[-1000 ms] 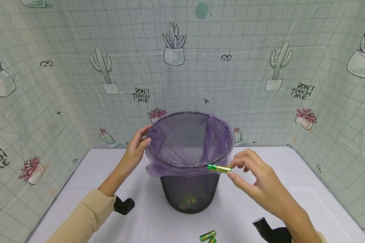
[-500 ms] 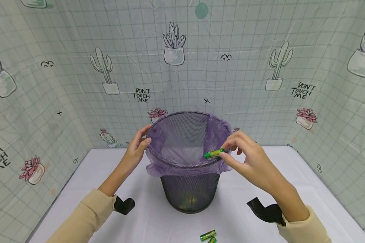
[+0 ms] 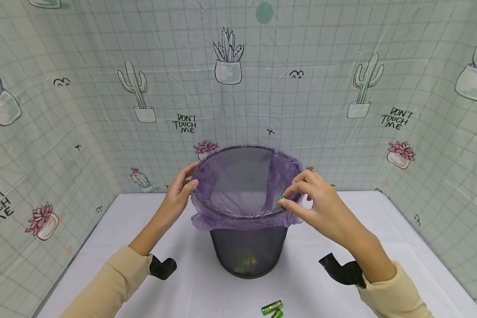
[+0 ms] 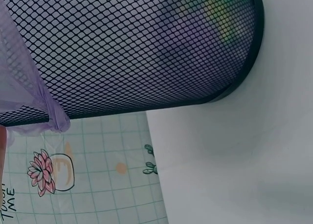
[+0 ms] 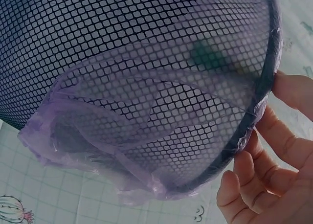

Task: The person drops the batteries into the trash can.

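Observation:
A black mesh waste bin stands upright, a thin purple bag folded over its rim. My left hand grips the rim at the left, thumb outside; the left wrist view catches only a sliver of that hand. At the rim's right side, my right hand pinches a green battery just inside the opening, mostly hidden by the fingers. Through the mesh in the right wrist view, the battery is a green blur. Two more green batteries lie on the table in front, one cut off by the frame.
The bin is on a white-covered table. A grid-patterned curtain with cactus prints surrounds the back and sides. Black wrist mounts stick out from both sleeves. Blurred green and yellow shapes show through the bin's lower mesh.
My right hand has moved left and up from in front of the rim to over it, tipping the battery down into the opening. The left hand has stayed put.

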A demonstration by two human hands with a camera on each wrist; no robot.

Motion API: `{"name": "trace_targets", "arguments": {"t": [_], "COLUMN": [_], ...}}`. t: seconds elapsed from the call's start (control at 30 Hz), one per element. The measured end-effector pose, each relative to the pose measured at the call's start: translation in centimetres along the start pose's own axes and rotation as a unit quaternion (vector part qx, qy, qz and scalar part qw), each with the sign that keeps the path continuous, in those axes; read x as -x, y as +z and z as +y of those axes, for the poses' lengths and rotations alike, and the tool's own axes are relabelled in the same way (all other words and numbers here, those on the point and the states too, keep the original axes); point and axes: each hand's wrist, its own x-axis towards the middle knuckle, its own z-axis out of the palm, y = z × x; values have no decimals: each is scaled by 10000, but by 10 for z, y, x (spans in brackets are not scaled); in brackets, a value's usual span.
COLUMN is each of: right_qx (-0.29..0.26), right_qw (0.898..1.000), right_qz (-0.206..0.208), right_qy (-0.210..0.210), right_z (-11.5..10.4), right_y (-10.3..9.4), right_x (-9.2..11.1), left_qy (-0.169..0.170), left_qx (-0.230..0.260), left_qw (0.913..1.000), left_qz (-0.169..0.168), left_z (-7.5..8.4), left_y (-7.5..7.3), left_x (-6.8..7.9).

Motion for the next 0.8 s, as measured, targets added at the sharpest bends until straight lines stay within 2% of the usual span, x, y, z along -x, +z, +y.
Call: {"name": "trace_targets", "arguments": {"t": [0.23, 0.37, 0.6, 0.8], "right_qx": [76, 76, 152, 122], "right_qw": [10000, 9999, 9984, 9966], "right_qz": [-30, 74, 448, 816], "right_qy": [44, -72, -296, -66], "right_z": [0, 2, 5, 4], "right_y": [-2, -1, 2, 3], "right_x": [3, 5, 10, 24], "left_qy": [-42, -36, -75, -95], "left_qx": [31, 88, 113, 136], "left_qw": [10000, 9999, 9998, 9998], "left_qz": [-10, -52, -109, -128], "left_z": [0, 1, -1, 0], "left_y": [1, 1, 0, 0], "left_x": [-1, -1, -1, 0]}}
